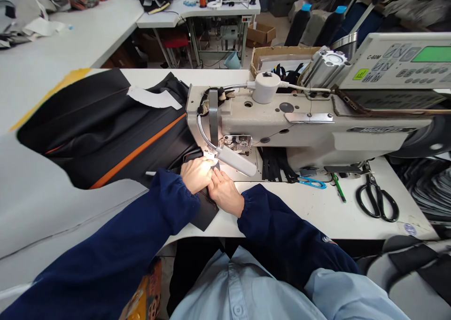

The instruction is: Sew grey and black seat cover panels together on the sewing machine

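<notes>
A large black leather-like cover [141,122] with an orange stripe [137,151] lies left of the sewing machine [268,113] and runs in under its head. Beside the lit needle area, my left hand [196,173] is closed on the edge of this material. My right hand [225,193] sits against it, fingers together and bent on the same piece, its fingertips partly hidden by the left hand. A stitched flap [204,216] of the cover hangs toward the table's front edge. The needle itself is hidden behind the lamp [237,161] and my fingers.
Right of the hands lie blue thread snips [312,183], a green pen [338,188] and black scissors [377,202]. A white cut piece [155,97] rests on the cover. The control panel [398,61] stands behind the machine, near a cardboard box [285,52].
</notes>
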The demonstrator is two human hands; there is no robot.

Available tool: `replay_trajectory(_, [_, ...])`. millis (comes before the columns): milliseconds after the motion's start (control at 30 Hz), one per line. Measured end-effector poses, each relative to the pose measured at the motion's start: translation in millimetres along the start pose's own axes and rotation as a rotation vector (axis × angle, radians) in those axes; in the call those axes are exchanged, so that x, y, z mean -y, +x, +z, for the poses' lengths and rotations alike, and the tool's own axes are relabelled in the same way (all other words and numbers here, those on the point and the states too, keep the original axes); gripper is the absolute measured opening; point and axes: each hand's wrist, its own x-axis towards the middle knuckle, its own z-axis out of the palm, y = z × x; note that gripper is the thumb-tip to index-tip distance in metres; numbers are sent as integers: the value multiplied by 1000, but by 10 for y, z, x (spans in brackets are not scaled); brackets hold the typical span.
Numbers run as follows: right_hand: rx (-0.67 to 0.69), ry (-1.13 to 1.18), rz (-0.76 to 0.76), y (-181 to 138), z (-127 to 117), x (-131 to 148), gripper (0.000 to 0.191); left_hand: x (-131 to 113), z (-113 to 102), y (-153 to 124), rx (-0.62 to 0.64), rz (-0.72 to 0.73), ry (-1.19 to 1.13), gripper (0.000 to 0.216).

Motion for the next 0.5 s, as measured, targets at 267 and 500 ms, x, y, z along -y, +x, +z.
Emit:
replay_trajectory(267, [-44,3,-19,-17,-9,-14,30,74,25,-8,139,74,-81,35])
replay_trajectory(500, [66,40,14,87,-24,-88,28,-106,-26,92,240,-25,-38,37])
